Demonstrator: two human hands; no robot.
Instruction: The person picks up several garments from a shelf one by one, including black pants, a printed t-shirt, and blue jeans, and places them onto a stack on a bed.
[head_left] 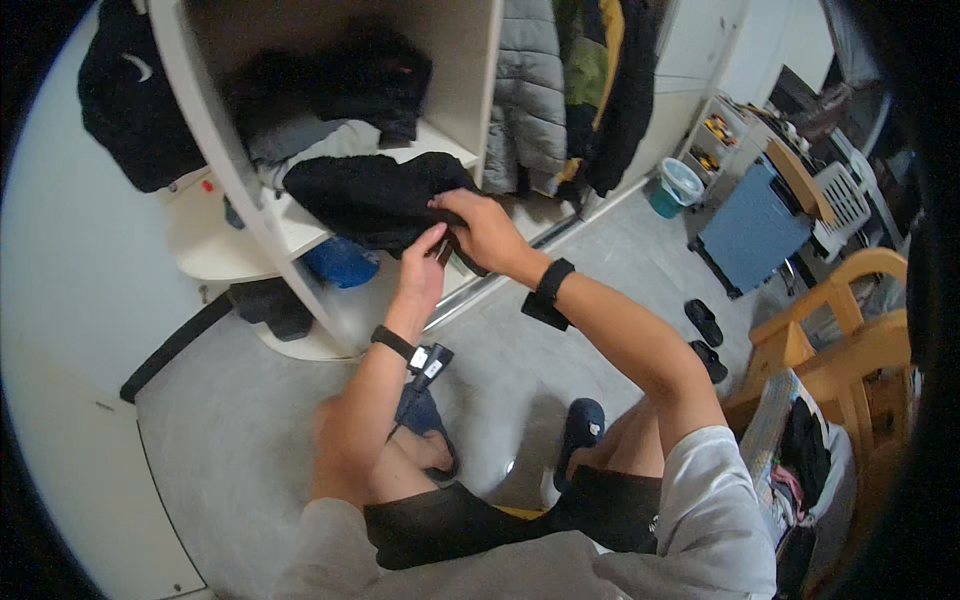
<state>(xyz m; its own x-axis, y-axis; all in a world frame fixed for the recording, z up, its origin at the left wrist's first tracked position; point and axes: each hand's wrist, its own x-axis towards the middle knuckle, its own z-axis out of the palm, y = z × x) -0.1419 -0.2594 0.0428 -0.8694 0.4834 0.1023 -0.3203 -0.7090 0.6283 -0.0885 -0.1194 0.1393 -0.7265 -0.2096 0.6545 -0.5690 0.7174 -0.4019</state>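
A black folded garment (365, 200), whose exact kind I cannot make out, is held up in front of the wardrobe's shelf opening. My right hand (485, 232) grips its right end, thumb on top and fingers curled under the cloth. At its lower edge, close beside the right hand, my left hand (424, 268) closes on the same cloth, its fingers partly hidden. Behind the garment, grey and white folded clothes (325, 142) lie on the shelf (440, 142), with a heap of dark clothes (350, 85) further in.
Right of the shelves hang a grey padded jacket (528, 95) and other coats. Below the shelf sits a blue bundle (342, 262). At the right are a trash bin (676, 188), a blue suitcase (752, 228), black slippers (704, 322), a wooden chair (830, 345) and a clothes basket (768, 430).
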